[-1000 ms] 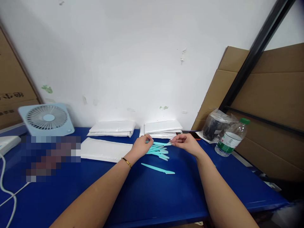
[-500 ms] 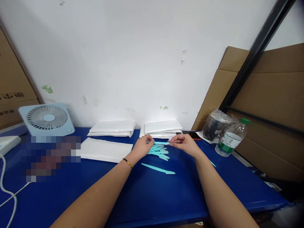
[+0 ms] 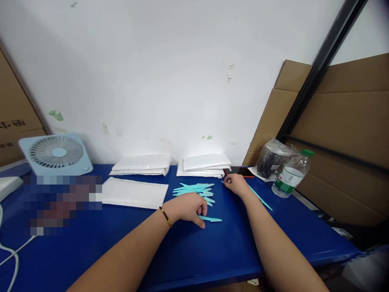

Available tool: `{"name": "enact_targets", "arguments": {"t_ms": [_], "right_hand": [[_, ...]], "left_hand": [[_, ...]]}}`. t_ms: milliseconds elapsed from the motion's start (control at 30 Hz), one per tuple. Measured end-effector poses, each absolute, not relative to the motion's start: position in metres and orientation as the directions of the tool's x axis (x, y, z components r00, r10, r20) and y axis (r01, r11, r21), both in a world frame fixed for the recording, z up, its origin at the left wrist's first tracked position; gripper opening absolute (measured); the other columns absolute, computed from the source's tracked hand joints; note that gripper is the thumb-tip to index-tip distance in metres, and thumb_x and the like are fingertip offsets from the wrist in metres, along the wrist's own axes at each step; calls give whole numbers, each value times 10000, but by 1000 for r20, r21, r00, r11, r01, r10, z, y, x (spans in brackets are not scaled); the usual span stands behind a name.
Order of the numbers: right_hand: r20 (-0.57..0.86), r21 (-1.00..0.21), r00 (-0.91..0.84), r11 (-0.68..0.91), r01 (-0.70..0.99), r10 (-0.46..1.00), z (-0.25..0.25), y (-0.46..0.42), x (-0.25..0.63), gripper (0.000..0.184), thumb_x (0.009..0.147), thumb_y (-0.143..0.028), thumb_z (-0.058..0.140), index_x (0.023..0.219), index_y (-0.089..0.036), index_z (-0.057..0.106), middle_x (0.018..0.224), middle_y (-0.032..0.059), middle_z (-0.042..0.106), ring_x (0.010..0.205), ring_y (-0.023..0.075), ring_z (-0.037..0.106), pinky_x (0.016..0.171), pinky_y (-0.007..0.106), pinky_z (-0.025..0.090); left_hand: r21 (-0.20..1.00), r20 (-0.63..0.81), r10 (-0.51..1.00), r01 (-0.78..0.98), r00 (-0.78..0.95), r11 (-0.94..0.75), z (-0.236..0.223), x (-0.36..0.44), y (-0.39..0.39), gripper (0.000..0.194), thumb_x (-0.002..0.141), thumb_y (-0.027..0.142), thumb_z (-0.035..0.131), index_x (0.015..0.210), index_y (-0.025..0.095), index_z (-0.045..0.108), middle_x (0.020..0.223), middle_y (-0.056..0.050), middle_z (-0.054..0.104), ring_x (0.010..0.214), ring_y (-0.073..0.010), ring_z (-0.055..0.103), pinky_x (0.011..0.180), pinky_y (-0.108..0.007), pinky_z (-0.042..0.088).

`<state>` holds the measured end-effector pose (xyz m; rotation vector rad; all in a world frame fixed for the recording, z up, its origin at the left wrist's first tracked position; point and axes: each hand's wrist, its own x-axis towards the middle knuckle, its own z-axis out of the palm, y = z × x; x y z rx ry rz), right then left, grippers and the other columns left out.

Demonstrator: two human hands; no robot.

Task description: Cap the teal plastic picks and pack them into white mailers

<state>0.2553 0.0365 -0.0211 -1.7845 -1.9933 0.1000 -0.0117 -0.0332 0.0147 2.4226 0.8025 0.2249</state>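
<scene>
My left hand (image 3: 191, 207) reaches over a single teal eyebrow razor (image 3: 212, 219), its curled fingers and thumb apart on either side of the handle. Just behind that hand lies a loose pile of teal eyebrow razors (image 3: 194, 188), their pale blade ends pointing right. My right hand (image 3: 236, 184) is low over the table right of the pile, fingertips pinched on a small clear piece (image 3: 224, 182), too small to make out fully. Another teal razor (image 3: 264, 201) lies beside my right forearm, partly hidden by it.
White padded envelopes lie flat (image 3: 133, 192) and in two stacks, left (image 3: 141, 164) and right (image 3: 203, 164), by the wall. A phone (image 3: 244, 172), bagged dark object (image 3: 269, 162) and water bottle (image 3: 290, 178) stand right. A blue fan (image 3: 57, 152) is at left.
My left hand has come from the pile toward me, down to the single razor. My right hand has drawn away to the right; the razor both hands held now lies on the pile.
</scene>
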Motion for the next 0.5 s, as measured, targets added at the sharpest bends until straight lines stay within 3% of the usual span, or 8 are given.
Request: {"name": "enact_targets", "arguments": {"t_ms": [100, 333, 500], "right_hand": [[310, -445, -38, 180, 877, 950, -16, 35, 253, 90, 676, -240, 582, 669, -193, 658, 662, 36, 647, 608, 159, 571, 565, 249, 405], [361, -810, -98, 364, 459, 927, 18, 9, 242, 356, 737, -447, 585, 931, -156, 652, 628, 20, 592, 562, 131, 529, 522, 241, 420], [290, -891, -225, 348, 290, 930, 33, -8, 234, 306, 665, -422, 687, 804, -151, 646, 585, 7, 576, 496, 103, 491, 485, 232, 415]], "left_hand": [[545, -45, 607, 528, 794, -651, 12, -10, -35, 32, 642, 249, 641, 645, 218, 638, 615, 10, 636, 532, -130, 542, 464, -216, 328], [699, 171, 793, 496, 585, -516, 17, -17, -24, 159, 787, 282, 463, 837, 191, 584, 701, -4, 617, 588, -123, 531, 530, -211, 367], [708, 260, 843, 501, 470, -498, 15, -20, -17, 197, 808, 341, 454, 837, 179, 563, 706, 3, 562, 579, -112, 471, 506, -211, 326]]}}
